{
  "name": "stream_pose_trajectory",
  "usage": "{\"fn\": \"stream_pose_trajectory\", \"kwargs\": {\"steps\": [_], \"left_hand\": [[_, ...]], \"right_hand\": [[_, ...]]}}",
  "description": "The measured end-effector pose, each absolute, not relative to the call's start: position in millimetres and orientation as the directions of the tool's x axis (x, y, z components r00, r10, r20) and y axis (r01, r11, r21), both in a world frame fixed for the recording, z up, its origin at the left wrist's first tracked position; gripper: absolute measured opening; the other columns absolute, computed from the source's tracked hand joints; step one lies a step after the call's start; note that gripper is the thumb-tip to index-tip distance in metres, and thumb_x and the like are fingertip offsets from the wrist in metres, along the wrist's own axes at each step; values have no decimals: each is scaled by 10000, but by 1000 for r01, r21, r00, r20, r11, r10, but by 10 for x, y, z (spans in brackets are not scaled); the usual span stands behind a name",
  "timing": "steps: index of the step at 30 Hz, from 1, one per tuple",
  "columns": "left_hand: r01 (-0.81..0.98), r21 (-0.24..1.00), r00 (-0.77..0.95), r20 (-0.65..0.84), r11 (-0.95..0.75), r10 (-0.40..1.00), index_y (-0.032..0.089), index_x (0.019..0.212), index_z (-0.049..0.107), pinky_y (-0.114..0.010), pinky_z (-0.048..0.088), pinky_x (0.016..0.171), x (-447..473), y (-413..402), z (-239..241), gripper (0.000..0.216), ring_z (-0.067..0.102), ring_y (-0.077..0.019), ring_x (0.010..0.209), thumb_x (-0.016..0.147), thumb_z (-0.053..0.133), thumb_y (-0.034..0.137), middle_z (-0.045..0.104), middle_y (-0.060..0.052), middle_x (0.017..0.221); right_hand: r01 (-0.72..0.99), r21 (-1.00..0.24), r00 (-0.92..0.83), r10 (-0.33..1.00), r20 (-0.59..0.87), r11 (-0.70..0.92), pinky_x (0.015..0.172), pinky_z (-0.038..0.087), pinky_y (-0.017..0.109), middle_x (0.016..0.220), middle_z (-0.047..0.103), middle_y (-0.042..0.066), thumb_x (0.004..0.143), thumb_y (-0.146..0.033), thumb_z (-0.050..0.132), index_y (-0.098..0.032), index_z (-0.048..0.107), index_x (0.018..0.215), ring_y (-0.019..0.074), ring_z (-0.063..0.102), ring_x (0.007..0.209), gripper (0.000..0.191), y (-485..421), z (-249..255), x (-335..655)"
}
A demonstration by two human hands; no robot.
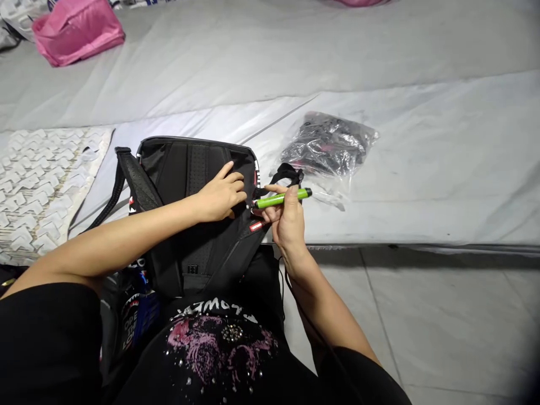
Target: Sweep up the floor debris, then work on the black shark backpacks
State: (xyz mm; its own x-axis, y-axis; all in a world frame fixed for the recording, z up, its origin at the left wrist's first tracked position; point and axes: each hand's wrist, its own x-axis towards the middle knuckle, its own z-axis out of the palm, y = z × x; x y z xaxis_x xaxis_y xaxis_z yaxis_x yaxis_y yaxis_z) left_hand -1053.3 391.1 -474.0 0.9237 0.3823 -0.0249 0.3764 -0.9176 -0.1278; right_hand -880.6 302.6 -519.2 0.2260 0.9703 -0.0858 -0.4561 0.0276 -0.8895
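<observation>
From the head view we see the backpack lying back-panel up at the near edge of the grey mat. Our left hand rests flat on the backpack, fingers spread, gripping nothing. Our right hand pinches a green lighter at the backpack's right edge. A plastic bag lies right of the backpack, a pink bag far beyond it to the left.

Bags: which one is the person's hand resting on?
The black backpack, under the left hand. The pink bag lies far off, and the clear plastic bag sits untouched beside it.
</observation>
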Motion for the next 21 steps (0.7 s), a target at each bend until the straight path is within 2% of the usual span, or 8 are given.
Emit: {"fn": "stream_pose_trajectory", "kwargs": {"steps": [2, 3, 5, 7, 11, 15, 18, 21], "left_hand": [[372, -67, 928, 7, -926, 372, 129, 992, 695, -672, 267, 1173, -10586, 3914, -4767, 361, 524, -360, 1255, 719, 825, 326, 690, -136, 1073], [364, -11, 931, 35, -931, 364, 139, 981, 684, -669, 251, 1185, -10622, 3916, -4788, 335, 519, -349, 1265, 747, 803, 348, 687, -129, 1088], [351, 123, 922, 129, -928, 365, 166, 932, 655, -665, 211, 1206, -10699, 3913, -4854, 285, 521, -319, 1266, 823, 720, 422, 686, -103, 1076], [335, 208, 890, 250, -919, 381, 183, 892, 627, -663, 183, 1216, -10764, 3899, -4955, 280, 528, -299, 1256, 891, 609, 462, 687, -83, 1047], [300, 133, 818, 474, -945, 326, 199, 905, 601, -602, 152, 1252, -10813, 3870, -5202, 204, 515, -262, 1284, 946, 498, 370, 683, -57, 1072], [303, 120, 724, 616, -945, 310, 215, 860, 581, -505, 128, 1281, -10806, 3869, -5372, 225, 523, -201, 1268, 974, 414, 314, 677, -22, 1027], [307, 162, 702, 627, -938, 338, 215, 819, 576, -493, 120, 1281, -10811, 3874, -5423, 318, 537, -199, 1240, 992, 363, 376, 668, -42, 991], [341, 216, 709, 580, -915, 401, 217, 795, 585, -525, 129, 1273, -10826, 3879, -5452, 416, 547, -218, 1211, 1000, 303, 444, 659, -62, 983]], "right_hand": [[-493, -868, 266, 961, -81, 63, 616, 542, 269, 621, 657, -30, 815, -697, 653, -194, 655, 1047, 138, 625, 562, 554, 3015, -5270, -8878], [-485, -871, 291, 954, -76, 78, 680, 562, 281, 724, 713, -7, 803, -633, 711, -199, 653, 1054, 149, 673, 649, 505, 2986, -5321, -8896], [-455, -885, 346, 936, -70, 102, 716, 570, 282, 772, 733, -3, 802, -517, 763, -202, 654, 995, 147, 691, 680, 385, 2905, -5426, -8898], [-420, -900, 377, 924, -58, 115, 700, 570, 284, 770, 733, -6, 838, -469, 737, -208, 645, 1004, 148, 693, 673, 323, 2823, -5508, -8877], [-232, -967, 349, 937, 17, 103, 756, 570, 331, 989, 738, 44, 883, -424, 688, -220, 617, 1129, 186, 713, 827, 328, 2744, -5530, -8886], [38, -991, 435, 890, 133, 129, 620, 501, 270, 750, 641, -20, 834, -349, 699, -204, 609, 845, 130, 591, 634, 171, 2780, -5431, -8995], [53, -994, 420, 902, 105, 91, 525, 440, 260, 633, 586, -30, 845, -352, 630, -199, 607, 768, 118, 503, 531, 173, 2821, -5375, -9079], [74, -997, 407, 912, 54, 26, 545, 447, 272, 613, 580, -18, 835, -369, 627, -200, 616, 727, 130, 513, 551, 201, 2846, -5355, -9143]]}}
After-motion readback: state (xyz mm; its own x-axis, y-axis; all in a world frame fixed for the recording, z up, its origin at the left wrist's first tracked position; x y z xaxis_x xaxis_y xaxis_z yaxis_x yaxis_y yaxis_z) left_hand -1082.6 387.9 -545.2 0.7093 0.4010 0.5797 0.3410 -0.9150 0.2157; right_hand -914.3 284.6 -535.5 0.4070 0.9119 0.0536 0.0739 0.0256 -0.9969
